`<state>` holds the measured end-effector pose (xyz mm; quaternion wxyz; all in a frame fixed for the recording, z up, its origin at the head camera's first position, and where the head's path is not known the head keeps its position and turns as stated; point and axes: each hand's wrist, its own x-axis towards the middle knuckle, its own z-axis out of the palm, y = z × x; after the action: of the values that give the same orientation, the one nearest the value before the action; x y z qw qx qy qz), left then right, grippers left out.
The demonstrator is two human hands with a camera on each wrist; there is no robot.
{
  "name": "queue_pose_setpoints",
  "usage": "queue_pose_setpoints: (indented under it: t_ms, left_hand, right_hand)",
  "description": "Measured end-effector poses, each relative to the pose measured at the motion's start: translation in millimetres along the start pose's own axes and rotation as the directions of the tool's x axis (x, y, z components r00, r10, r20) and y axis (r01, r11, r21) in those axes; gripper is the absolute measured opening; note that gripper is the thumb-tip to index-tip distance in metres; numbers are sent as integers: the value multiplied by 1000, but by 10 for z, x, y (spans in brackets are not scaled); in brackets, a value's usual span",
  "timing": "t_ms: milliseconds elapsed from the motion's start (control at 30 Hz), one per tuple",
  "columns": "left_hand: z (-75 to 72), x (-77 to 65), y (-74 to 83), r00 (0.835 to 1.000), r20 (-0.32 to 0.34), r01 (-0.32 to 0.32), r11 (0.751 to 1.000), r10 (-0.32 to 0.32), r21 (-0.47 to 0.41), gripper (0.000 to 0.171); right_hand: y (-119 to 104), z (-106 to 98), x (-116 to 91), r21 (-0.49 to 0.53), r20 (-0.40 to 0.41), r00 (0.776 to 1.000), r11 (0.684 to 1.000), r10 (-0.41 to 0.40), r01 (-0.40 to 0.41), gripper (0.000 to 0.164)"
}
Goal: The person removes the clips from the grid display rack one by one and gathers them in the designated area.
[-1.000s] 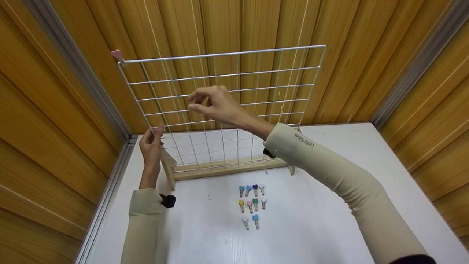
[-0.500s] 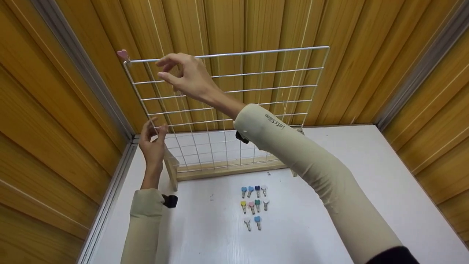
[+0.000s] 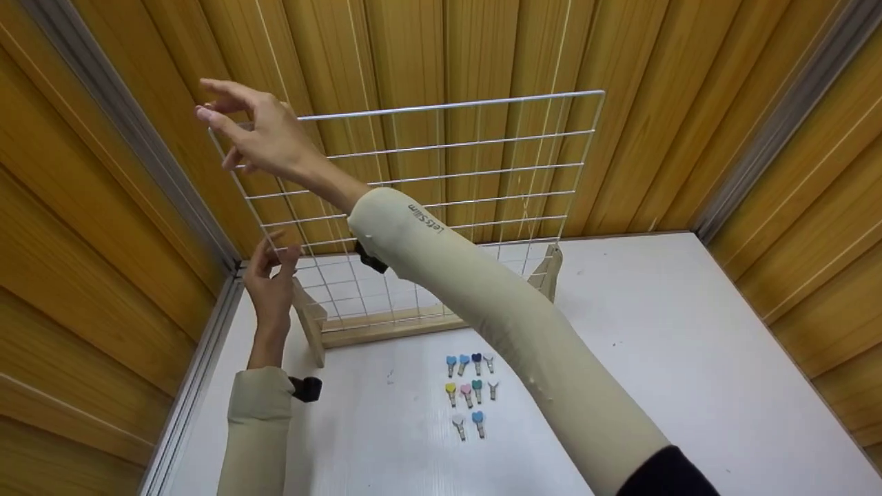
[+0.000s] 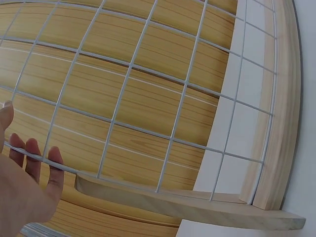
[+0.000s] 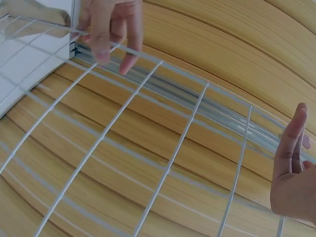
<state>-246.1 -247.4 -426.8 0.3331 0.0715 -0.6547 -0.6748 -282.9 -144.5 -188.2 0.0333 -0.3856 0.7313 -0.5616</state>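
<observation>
A white wire grid panel [image 3: 451, 145] stands in a wooden base [image 3: 393, 332]. My left hand [image 3: 271, 289] is at the panel's lower left edge. In the left wrist view its fingers [image 4: 32, 157] touch the outer wire from behind, with the thumb held apart. My right hand [image 3: 265, 134] is up at the top left corner, its thumb and fingers spread. A pink heart-topped clip [image 5: 307, 142] shows just beyond that hand in the right wrist view; in the head view the hand hides it.
Several small heart-topped clips [image 3: 466, 394] in blue, yellow, pink, green and white lie in rows on the white table [image 3: 386, 434], in front of the base. Wood-patterned walls [image 3: 482, 41] rise behind and at both sides. A metal rail [image 3: 196, 379] runs along the left.
My right hand has moved up and left from the panel's middle to its top left corner, and its fingers have spread. My left thumb has moved away from its fingers.
</observation>
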Motion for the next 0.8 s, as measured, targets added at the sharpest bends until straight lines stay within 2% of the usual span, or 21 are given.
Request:
queue_pose_setpoints:
  t_ms: [100, 233, 400, 667, 800]
  left_hand:
    - [26, -51, 92, 1000, 2, -8, 1000, 8, 9, 32]
    - [30, -115, 198, 1000, 10, -12, 999, 11, 30, 33]
    - [-28, -106, 187, 1000, -1, -5, 999, 5, 38, 32]
    - [-85, -136, 253, 1000, 9, -16, 998, 15, 57, 29]
    - [-84, -145, 268, 1000, 11, -14, 998, 13, 63, 30]
  right_hand:
    - [-3, 52, 28, 10, -26, 999, 1000, 25, -25, 37]
    - [10, 88, 41, 15, -106, 994, 999, 39, -38, 31]
    - [-10, 172, 46, 20, -173, 983, 998, 62, -60, 30]
    - [-15, 288, -5, -31, -275, 961, 998, 35, -46, 26]
    - [12, 298, -5, -26, -300, 954, 999, 14, -23, 27]
